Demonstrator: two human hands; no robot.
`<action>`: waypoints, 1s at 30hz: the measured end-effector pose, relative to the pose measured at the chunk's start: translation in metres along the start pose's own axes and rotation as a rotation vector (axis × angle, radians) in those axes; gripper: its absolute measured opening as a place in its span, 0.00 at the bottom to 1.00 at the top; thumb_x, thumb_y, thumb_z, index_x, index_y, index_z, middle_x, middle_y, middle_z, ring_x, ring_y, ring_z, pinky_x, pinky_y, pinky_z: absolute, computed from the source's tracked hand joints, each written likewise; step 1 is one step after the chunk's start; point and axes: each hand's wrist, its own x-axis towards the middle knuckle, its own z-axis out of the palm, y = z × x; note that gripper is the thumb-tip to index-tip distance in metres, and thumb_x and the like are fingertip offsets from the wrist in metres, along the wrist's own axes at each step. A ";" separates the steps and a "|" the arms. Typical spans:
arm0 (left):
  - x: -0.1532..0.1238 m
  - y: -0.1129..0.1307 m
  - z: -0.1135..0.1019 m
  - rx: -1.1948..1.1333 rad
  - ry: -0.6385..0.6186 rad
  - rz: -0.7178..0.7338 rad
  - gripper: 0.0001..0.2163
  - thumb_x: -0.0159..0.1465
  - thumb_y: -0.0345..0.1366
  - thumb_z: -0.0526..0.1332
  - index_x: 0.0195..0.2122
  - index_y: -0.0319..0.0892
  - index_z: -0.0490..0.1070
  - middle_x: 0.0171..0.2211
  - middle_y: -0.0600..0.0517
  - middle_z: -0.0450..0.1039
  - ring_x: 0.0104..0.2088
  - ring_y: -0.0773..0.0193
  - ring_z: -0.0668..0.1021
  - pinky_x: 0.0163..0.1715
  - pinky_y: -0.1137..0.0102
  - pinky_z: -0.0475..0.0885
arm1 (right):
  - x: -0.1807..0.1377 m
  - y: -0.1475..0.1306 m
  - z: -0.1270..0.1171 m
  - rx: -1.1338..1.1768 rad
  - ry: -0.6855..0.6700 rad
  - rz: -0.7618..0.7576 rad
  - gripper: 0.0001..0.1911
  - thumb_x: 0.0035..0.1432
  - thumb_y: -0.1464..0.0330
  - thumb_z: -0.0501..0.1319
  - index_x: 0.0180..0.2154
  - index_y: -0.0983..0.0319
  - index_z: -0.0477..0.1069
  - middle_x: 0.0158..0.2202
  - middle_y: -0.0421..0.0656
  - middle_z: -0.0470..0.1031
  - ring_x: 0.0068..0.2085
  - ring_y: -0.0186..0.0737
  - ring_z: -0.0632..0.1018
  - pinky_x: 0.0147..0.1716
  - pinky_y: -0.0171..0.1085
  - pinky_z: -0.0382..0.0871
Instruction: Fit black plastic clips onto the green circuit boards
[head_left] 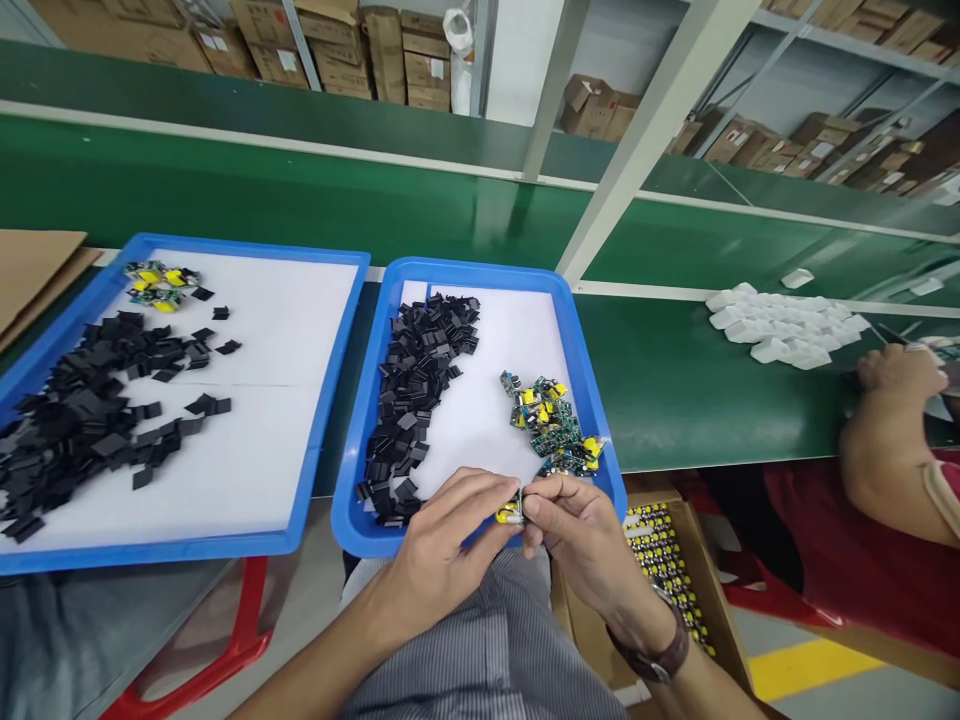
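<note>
Between my two hands, at the near edge of the blue tray (487,268), is a small circuit board (511,510) with a yellow part on it. My left hand (450,545) pinches it from the left, fingers closed. From the right, the thumb and fingertips of my right hand (574,525) close on its other edge. Inside the tray, a long heap of small black pieces (420,390) lies along the left side. A pile of similar circuit boards (553,425) lies on the right side, just beyond my right hand.
To the left, another blue tray (330,400) holds black pieces (97,400) and a few boards (161,285). A cardboard box (694,540) with rows of boards stands below on the right. White pieces (787,322) lie on the green bench (675,400), near another person's hand (900,375).
</note>
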 end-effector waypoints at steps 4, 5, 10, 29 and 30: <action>0.002 0.000 0.001 0.012 0.031 0.013 0.24 0.67 0.21 0.65 0.63 0.44 0.73 0.48 0.43 0.81 0.48 0.55 0.81 0.45 0.58 0.82 | -0.004 0.001 0.006 -0.117 0.075 -0.173 0.07 0.56 0.65 0.76 0.35 0.59 0.83 0.27 0.37 0.77 0.24 0.34 0.81 0.26 0.35 0.82; 0.003 0.000 0.002 0.010 0.048 0.014 0.24 0.67 0.21 0.65 0.62 0.44 0.73 0.48 0.43 0.81 0.47 0.55 0.82 0.45 0.58 0.83 | -0.005 0.000 0.007 -0.151 0.089 -0.214 0.06 0.57 0.66 0.76 0.36 0.59 0.84 0.28 0.37 0.77 0.24 0.34 0.82 0.28 0.35 0.82; 0.005 0.003 0.002 -0.012 0.112 0.001 0.22 0.64 0.20 0.67 0.58 0.44 0.77 0.47 0.44 0.83 0.48 0.55 0.83 0.47 0.59 0.83 | -0.006 -0.013 0.004 -0.211 -0.003 -0.153 0.06 0.57 0.65 0.76 0.36 0.59 0.84 0.27 0.38 0.79 0.25 0.36 0.83 0.29 0.36 0.82; 0.000 0.001 0.002 0.029 0.066 0.018 0.23 0.64 0.17 0.64 0.58 0.43 0.77 0.51 0.44 0.83 0.51 0.56 0.84 0.51 0.59 0.84 | -0.007 -0.024 0.001 -0.637 -0.075 -0.279 0.05 0.64 0.66 0.68 0.40 0.58 0.84 0.32 0.42 0.80 0.30 0.38 0.82 0.32 0.38 0.81; 0.000 0.001 0.002 0.023 0.073 0.006 0.23 0.64 0.17 0.65 0.57 0.43 0.77 0.51 0.45 0.83 0.51 0.56 0.84 0.52 0.60 0.84 | -0.007 -0.027 0.001 -0.677 -0.084 -0.297 0.05 0.65 0.67 0.68 0.39 0.58 0.84 0.32 0.42 0.80 0.30 0.38 0.82 0.32 0.38 0.81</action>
